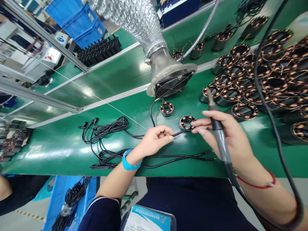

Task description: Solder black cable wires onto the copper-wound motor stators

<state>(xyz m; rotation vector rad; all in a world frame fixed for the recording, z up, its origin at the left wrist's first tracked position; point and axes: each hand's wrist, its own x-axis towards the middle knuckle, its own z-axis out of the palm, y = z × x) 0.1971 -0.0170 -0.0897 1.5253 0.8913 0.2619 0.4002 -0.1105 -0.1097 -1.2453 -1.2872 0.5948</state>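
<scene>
My left hand point(156, 138) is closed in a pinch on the end of a black cable point(179, 132), which it holds up to a copper-wound stator ring point(187, 122) on the green bench. My right hand point(225, 134) grips a soldering iron point(218, 126) whose tip point(209, 95) points up and away, while its fingertips touch the same ring. A second stator ring point(166, 108) sits just behind, near the fan. More black cables point(106, 141) lie coiled to the left of my left hand.
An extraction fan point(172, 84) on a silver flexible duct point(134, 19) stands behind the rings. Several wound stators point(260, 73) crowd the bench at the right. Blue crates point(77, 19) and a black parts tray point(98, 49) sit at the far left.
</scene>
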